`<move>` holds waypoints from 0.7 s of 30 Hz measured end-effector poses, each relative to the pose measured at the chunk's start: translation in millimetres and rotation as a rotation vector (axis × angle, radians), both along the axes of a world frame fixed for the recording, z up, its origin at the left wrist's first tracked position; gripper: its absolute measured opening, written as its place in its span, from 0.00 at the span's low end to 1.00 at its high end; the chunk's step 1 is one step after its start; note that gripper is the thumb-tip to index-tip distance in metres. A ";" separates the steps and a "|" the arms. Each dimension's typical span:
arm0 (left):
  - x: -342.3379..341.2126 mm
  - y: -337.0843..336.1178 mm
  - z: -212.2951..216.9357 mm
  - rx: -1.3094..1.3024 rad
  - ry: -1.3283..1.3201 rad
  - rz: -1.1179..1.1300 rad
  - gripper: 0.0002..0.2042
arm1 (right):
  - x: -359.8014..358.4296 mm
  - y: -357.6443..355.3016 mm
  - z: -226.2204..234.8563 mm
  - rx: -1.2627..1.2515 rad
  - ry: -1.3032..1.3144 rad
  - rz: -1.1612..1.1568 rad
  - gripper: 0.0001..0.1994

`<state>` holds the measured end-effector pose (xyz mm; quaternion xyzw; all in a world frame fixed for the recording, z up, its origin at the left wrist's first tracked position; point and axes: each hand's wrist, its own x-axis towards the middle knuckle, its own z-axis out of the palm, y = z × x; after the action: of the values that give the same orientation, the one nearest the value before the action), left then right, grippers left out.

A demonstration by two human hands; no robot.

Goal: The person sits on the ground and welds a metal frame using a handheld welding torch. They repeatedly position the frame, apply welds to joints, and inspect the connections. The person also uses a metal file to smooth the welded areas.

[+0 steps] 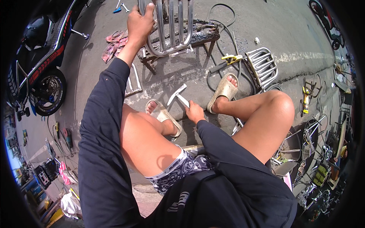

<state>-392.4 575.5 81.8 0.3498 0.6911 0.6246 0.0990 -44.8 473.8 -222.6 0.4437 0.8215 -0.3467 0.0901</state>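
Observation:
My left hand (140, 23) is closed around the left side tube of a shiny metal tube rack (171, 40). The rack has several parallel bars and rounded corners, and its upper end runs out of view. It stands tilted up on a low, rough metal stand (205, 35) with a dark, crusted top. Between my sandalled feet, my right hand (195, 113) grips the handle of a chipping hammer (178, 94). The hammer's pale head points away from me, above the ground and apart from the rack.
A second tube rack (262, 67) lies at the right, beside a yellow-jawed electrode holder (229, 60) and its looping cable (216, 49). Stained pink gloves (114, 45) lie left of the stand. A motorbike (47, 91) is parked far left, near an angle grinder (68, 137). Metal scraps crowd the lower right.

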 end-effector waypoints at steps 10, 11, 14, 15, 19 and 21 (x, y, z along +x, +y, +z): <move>122.6 8.6 30.2 -0.459 0.622 -0.350 0.19 | 10.7 -8.5 -19.1 -0.005 -0.011 0.056 0.15; 138.4 8.8 5.4 -0.520 0.612 -0.357 0.19 | 10.7 -9.6 -17.4 -0.005 -0.005 0.084 0.15; 155.8 18.5 -74.3 -0.781 0.411 -0.412 0.21 | 9.2 -15.6 -9.6 -0.010 -0.066 0.161 0.16; 156.5 19.3 -101.8 -0.831 0.369 -0.416 0.22 | 8.1 -19.7 -6.7 -0.026 -0.036 0.165 0.17; 160.5 -5.5 -197.8 -0.887 -0.168 -0.120 0.23 | 3.6 -35.2 -1.3 -0.128 -0.037 0.196 0.18; 160.6 -32.0 -228.4 -0.730 -0.548 0.001 0.21 | 2.8 -41.3 -2.4 -0.241 -0.014 0.204 0.18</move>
<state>-231.8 543.5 -146.6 0.1135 0.8145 0.4095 0.3950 -41.9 432.5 -225.0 0.3463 0.8142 -0.4286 0.1830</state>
